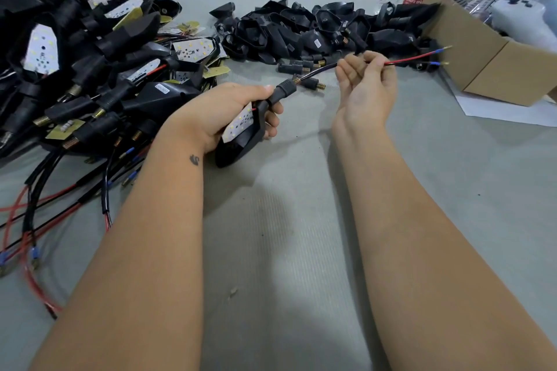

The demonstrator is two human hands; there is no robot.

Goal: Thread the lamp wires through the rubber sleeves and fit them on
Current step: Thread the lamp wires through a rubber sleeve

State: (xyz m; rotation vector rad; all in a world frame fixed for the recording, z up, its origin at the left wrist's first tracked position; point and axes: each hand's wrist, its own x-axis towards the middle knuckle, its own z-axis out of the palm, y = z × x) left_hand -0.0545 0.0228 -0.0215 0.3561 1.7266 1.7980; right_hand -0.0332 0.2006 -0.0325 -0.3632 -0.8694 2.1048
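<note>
Lamp: the black lamp housing (pixel 241 141) with its white LED board (pixel 238 126) lay in the left hand (pixel 229 111), low over the grey surface (pixel 301 235).
Left fingers: curled round the housing, thumb pressed along the rubber sleeve (pixel 281 90).
Sleeve: it sat on the lamp's stem, with a brass thread showing at its outer end; whether it was fully seated I could not tell.
Wires: the wires (pixel 413 58) ran out of the sleeve up and to the right, their bare tips hanging free near the cardboard box (pixel 482 69).
Right hand: the right hand (pixel 367 81) pinched the wires partway along, fingers closed on them.
Key relation: the long axis ran from the left hand to the right, so sleeve and pinch lay on one taut line.
Nearer hand: the left hand was at the sleeve, the right well apart from it.
Judgement: the pull probably had to follow that line.
</note>
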